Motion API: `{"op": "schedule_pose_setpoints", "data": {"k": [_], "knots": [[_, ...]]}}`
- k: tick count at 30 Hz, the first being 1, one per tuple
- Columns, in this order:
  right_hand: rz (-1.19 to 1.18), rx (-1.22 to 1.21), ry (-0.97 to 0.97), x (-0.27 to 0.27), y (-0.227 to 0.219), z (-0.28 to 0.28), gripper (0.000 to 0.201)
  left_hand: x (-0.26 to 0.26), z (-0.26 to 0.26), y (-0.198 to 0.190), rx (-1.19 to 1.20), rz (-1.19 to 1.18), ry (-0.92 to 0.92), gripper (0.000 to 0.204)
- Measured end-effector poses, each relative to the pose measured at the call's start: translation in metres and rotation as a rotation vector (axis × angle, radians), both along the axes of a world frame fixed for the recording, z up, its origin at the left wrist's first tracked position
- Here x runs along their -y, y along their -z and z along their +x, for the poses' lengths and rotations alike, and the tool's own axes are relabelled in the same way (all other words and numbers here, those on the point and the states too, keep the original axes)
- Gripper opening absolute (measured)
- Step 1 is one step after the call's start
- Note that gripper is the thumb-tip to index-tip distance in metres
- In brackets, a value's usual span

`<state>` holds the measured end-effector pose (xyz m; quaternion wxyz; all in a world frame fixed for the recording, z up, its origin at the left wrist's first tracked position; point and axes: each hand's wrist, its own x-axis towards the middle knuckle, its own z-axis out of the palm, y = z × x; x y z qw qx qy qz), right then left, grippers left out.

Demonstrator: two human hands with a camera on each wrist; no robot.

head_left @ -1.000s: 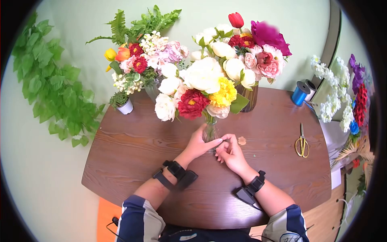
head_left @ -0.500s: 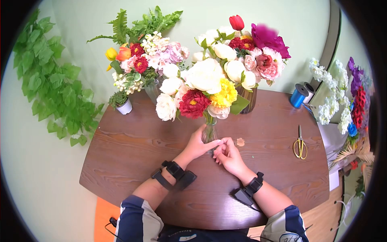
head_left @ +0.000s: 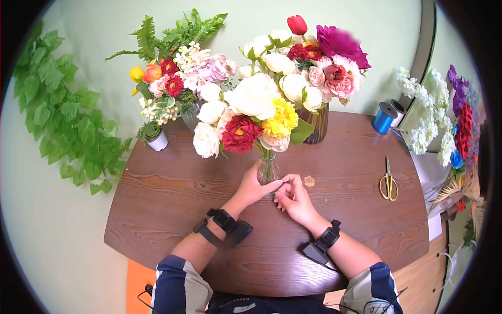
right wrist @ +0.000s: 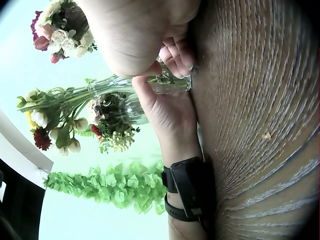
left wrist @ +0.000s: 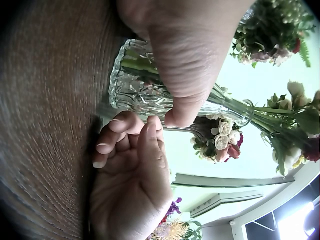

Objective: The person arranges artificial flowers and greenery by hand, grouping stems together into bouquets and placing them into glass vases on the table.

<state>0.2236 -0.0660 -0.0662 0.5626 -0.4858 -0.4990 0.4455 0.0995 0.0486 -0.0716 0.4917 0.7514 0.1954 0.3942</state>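
A clear glass vase (head_left: 268, 170) stands on the brown wooden table (head_left: 172, 204), holding green stems under a bouquet of white, red and yellow flowers (head_left: 254, 97). My left hand (head_left: 252, 187) grips the vase from the left, with its thumb across the near side; its other fingers are mostly hidden behind the glass. Close to the vase's lower right side is my right hand (head_left: 297, 201), its fingers loosely curled with nothing held in them. In the left wrist view, the right hand's fingertips (left wrist: 151, 131) are right beside the glass and the left thumb.
Two more flower-filled vases stand behind, one a brown vase (head_left: 316, 125). A small potted plant (head_left: 156, 140) is at the back left. Gold-handled scissors (head_left: 388, 186) and a blue ribbon spool (head_left: 384, 119) lie to the right. A pale petal-like scrap (head_left: 309, 181) is near the right hand.
The head view has shifted slightly, moving the bouquet a little left in the picture. Both hands keep nearly the same pose at the vase.
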Motion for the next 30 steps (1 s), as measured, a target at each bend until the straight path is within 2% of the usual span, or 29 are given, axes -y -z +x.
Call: {"op": "schedule_pose_setpoints", "data": {"k": [4, 6, 16, 18, 28, 30], "knots": [[0.016, -0.045, 0.036, -0.0011, -0.0007, -0.0018, 0.031, 0.0013, -0.0015, -0.003, -0.01, -0.023, 0.01, 0.045], [0.015, -0.04, 0.034, -0.0008, -0.0009, -0.0018, 0.03, 0.003, -0.0029, -0.0066, -0.048, -0.11, 0.044, 0.037], [0.003, 0.01, 0.003, 0.0006, -0.002, -0.0009, 0.03, 0.0022, -0.0018, -0.0061, -0.056, -0.094, 0.041, 0.038], [0.004, 0.013, 0.006, 0.0005, -0.0017, -0.0011, 0.03, 0.0012, -0.0005, -0.0028, -0.014, -0.027, 0.024, 0.045], [0.003, 0.026, 0.004, -0.0002, -0.0003, -0.0004, 0.032, 0.0019, -0.0011, -0.0049, -0.014, -0.031, 0.025, 0.048], [0.003, 0.026, 0.002, -0.0001, -0.0005, -0.0001, 0.032, 0.0025, -0.0022, -0.0067, -0.039, -0.091, 0.039, 0.038]]}}
